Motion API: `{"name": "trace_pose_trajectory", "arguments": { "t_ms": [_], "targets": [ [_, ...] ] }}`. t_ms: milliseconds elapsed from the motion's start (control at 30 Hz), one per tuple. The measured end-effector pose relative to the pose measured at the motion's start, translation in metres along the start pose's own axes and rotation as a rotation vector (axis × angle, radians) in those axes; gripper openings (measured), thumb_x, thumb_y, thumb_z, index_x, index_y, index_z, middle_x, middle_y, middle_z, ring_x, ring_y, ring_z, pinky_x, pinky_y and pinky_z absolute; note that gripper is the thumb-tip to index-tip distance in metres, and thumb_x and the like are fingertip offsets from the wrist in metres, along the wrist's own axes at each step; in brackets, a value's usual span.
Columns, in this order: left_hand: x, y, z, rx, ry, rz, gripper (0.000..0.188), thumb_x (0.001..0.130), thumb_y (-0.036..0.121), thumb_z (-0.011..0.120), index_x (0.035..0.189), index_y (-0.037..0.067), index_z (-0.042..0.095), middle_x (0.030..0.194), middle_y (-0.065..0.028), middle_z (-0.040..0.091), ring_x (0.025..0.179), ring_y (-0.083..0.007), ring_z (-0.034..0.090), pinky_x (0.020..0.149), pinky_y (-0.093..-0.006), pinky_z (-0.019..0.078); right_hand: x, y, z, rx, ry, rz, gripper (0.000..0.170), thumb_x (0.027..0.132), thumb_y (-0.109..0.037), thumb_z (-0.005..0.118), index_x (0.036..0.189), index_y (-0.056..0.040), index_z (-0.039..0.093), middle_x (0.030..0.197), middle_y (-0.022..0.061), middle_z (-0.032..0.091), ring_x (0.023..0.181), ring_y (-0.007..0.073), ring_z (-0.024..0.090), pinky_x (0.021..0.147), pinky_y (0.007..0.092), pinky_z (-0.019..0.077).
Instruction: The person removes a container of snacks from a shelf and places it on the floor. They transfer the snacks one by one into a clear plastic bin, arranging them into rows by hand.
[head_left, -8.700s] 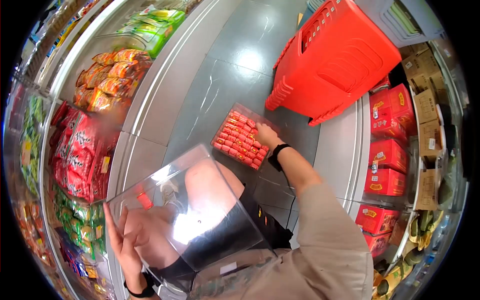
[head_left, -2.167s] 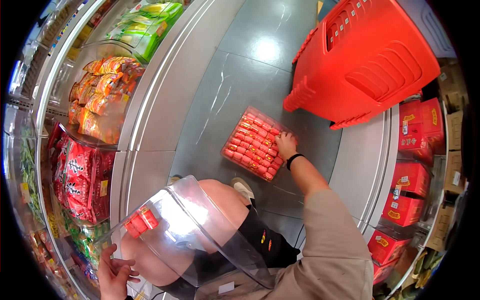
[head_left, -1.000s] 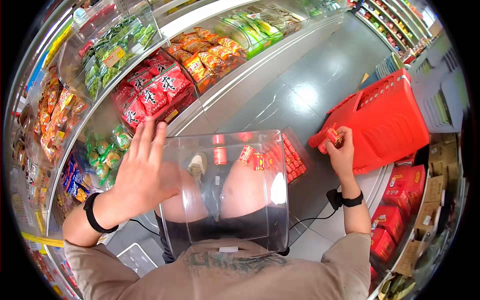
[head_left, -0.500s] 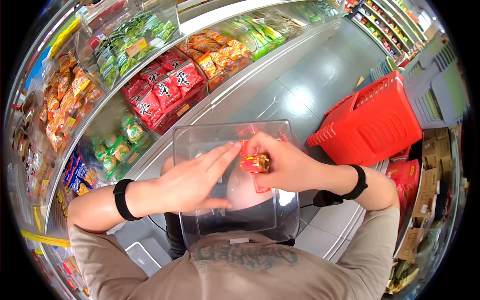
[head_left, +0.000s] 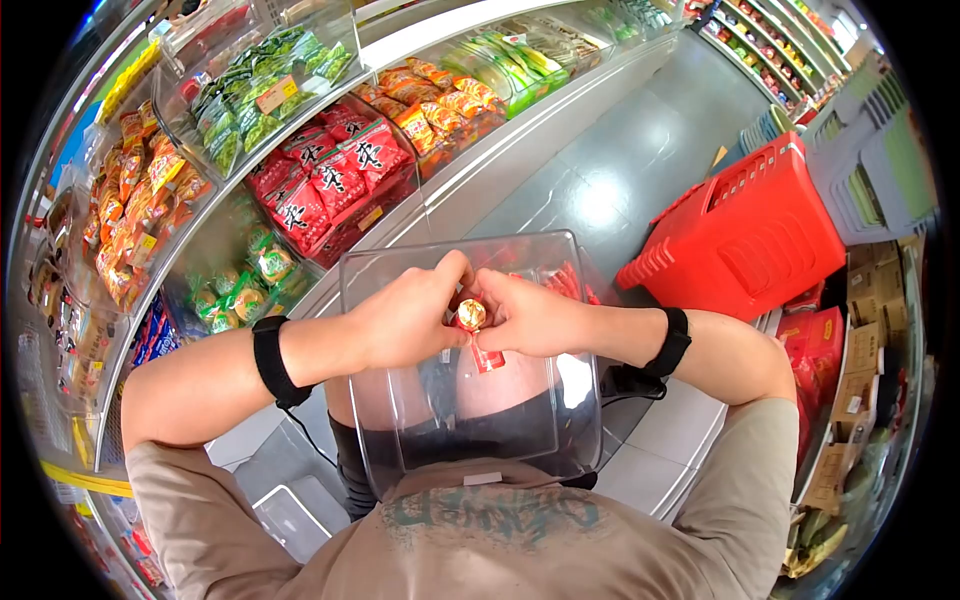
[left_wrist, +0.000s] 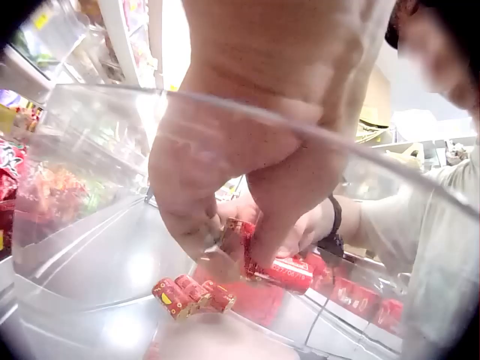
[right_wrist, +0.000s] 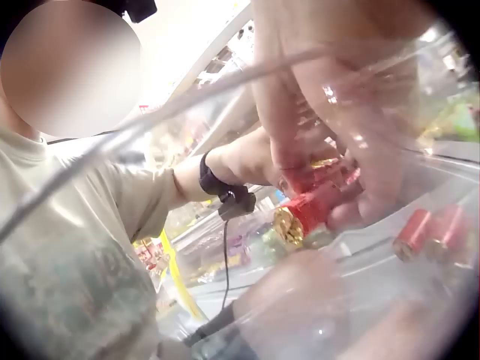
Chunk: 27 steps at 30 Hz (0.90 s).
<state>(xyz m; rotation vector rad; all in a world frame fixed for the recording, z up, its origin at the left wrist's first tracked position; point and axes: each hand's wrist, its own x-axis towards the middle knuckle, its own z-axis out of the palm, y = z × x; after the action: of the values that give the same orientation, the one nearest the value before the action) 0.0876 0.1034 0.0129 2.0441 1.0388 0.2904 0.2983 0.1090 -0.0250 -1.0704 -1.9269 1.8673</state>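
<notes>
Both hands meet over a clear plastic bin (head_left: 400,450) on the person's lap. Between curled fingers and thumbs, the left hand (head_left: 400,312) and right hand (head_left: 540,315) together hold small red wrapped rolls; one shows its gold foil end (head_left: 470,315). Just below the fingers another red roll (head_left: 487,358) shows. The right wrist view catches a held roll (right_wrist: 304,214) with its gold end tilted down. In the left wrist view a held roll (left_wrist: 285,271) lies sideways below the left thumb, and several loose rolls (left_wrist: 174,298) sit low in the bin. Fingers partly hide the held rolls.
Beyond the bin, partly behind the right hand, a box of red rolls (head_left: 568,280) stands on the floor. Stacked red baskets (head_left: 740,235) stand at right, beside red cartons (head_left: 810,350). Shelves with red snack bags (head_left: 335,180) run along the left.
The right hand has gone from the floor box to over the bin, bringing red rolls. The left hand has left the bin's side, and its straight fingers have curled in to meet the right.
</notes>
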Motion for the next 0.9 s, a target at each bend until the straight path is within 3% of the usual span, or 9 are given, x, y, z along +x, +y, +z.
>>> {"name": "trace_pose_trajectory", "arguments": {
  "t_ms": [67, 267, 333, 433, 533, 633, 733, 833, 900],
  "targets": [
    [0.003, -0.001, 0.003, 0.0, -0.018, -0.071, 0.049, 0.08, 0.012, 0.078, 0.113, 0.0, 0.044, 0.093, -0.0186, 0.07, 0.082, -0.0356, 0.07, 0.073, -0.0419, 0.0559, -0.011, -0.016, -0.002, -0.129, 0.057, 0.122, 0.047, 0.082, -0.008, 0.07, 0.121, 0.0019, 0.045, 0.1, 0.0167, 0.062, 0.088, 0.0224, 0.065, 0.072, 0.0344, 0.0528],
    [0.019, -0.016, 0.016, 0.223, -0.109, -0.377, 0.039, 0.085, 0.015, 0.071, 0.112, 0.001, 0.046, 0.096, -0.0215, 0.069, 0.084, -0.0384, 0.069, 0.076, -0.0432, 0.0547, -0.055, -0.048, -0.009, -0.678, 0.302, -0.254, 0.046, 0.081, -0.005, 0.065, 0.122, 0.0002, 0.046, 0.11, 0.0206, 0.055, 0.092, 0.0351, 0.062, 0.073, 0.0393, 0.0537],
    [0.023, -0.01, 0.017, 0.25, -0.138, -0.421, 0.036, 0.086, 0.012, 0.069, 0.113, 0.001, 0.047, 0.097, -0.0215, 0.068, 0.08, -0.0346, 0.07, 0.072, -0.0421, 0.0557, -0.067, -0.049, -0.011, -0.702, 0.339, -0.277, 0.041, 0.081, -0.005, 0.065, 0.119, -0.0016, 0.05, 0.109, 0.0181, 0.054, 0.093, 0.0345, 0.062, 0.074, 0.0397, 0.0535],
    [0.024, 0.01, 0.006, -0.09, -0.244, -0.656, 0.034, 0.086, 0.009, 0.067, 0.114, 0.002, 0.05, 0.097, -0.0195, 0.068, 0.073, -0.0257, 0.071, 0.064, -0.0395, 0.0563, -0.075, -0.036, -0.008, -0.708, 0.392, -0.331, 0.031, 0.08, -0.004, 0.066, 0.109, -0.0033, 0.057, 0.104, 0.015, 0.053, 0.093, 0.0325, 0.061, 0.075, 0.039, 0.0532],
    [0.028, -0.015, 0.012, -0.205, -0.209, -0.69, 0.034, 0.085, 0.007, 0.067, 0.116, 0.003, 0.054, 0.095, -0.0166, 0.068, 0.065, -0.0189, 0.07, 0.057, -0.0358, 0.0559, -0.073, -0.015, -0.002, -0.739, 0.473, -0.468, 0.023, 0.078, -0.003, 0.067, 0.1, -0.0038, 0.06, 0.101, 0.0129, 0.053, 0.091, 0.0304, 0.061, 0.074, 0.0384, 0.0531],
    [0.037, -0.027, 0.019, -0.052, -0.205, -0.777, 0.038, 0.083, 0.01, 0.07, 0.118, 0.003, 0.056, 0.098, -0.0175, 0.068, 0.077, -0.0234, 0.071, 0.068, -0.036, 0.057, -0.07, -0.007, -0.002, -0.793, 0.528, -0.569, 0.021, 0.077, -0.002, 0.068, 0.096, -0.0031, 0.061, 0.1, 0.0124, 0.053, 0.091, 0.0306, 0.059, 0.076, 0.0391, 0.0521],
    [0.031, -0.035, 0.03, 0.186, -0.229, -0.619, 0.044, 0.081, 0.012, 0.072, 0.12, 0.003, 0.054, 0.109, -0.0193, 0.066, 0.095, -0.0284, 0.069, 0.082, -0.0373, 0.0551, -0.071, -0.002, 0.0, -0.826, 0.544, -0.602, 0.021, 0.077, -0.002, 0.068, 0.096, -0.0018, 0.06, 0.1, 0.0131, 0.052, 0.092, 0.0317, 0.058, 0.079, 0.0396, 0.0507],
    [0.025, -0.017, 0.018, 0.085, -0.322, -0.579, 0.052, 0.079, 0.016, 0.074, 0.125, 0.004, 0.053, 0.122, -0.0201, 0.062, 0.11, -0.0324, 0.063, 0.091, -0.0408, 0.051, -0.075, -0.002, -0.004, -0.863, 0.515, -0.577, 0.024, 0.078, -0.002, 0.067, 0.1, -0.0005, 0.059, 0.101, 0.0145, 0.052, 0.094, 0.0325, 0.057, 0.081, 0.0393, 0.05],
    [0.022, -0.009, 0.014, 0.178, -0.453, -0.431, 0.054, 0.08, 0.019, 0.072, 0.128, 0.005, 0.052, 0.122, -0.0198, 0.062, 0.11, -0.0331, 0.063, 0.09, -0.0421, 0.0504, -0.08, -0.006, -0.004, -0.891, 0.466, -0.53, 0.026, 0.078, -0.002, 0.066, 0.103, 0.0001, 0.058, 0.101, 0.0156, 0.052, 0.095, 0.033, 0.057, 0.081, 0.0396, 0.05]
  ]
}}
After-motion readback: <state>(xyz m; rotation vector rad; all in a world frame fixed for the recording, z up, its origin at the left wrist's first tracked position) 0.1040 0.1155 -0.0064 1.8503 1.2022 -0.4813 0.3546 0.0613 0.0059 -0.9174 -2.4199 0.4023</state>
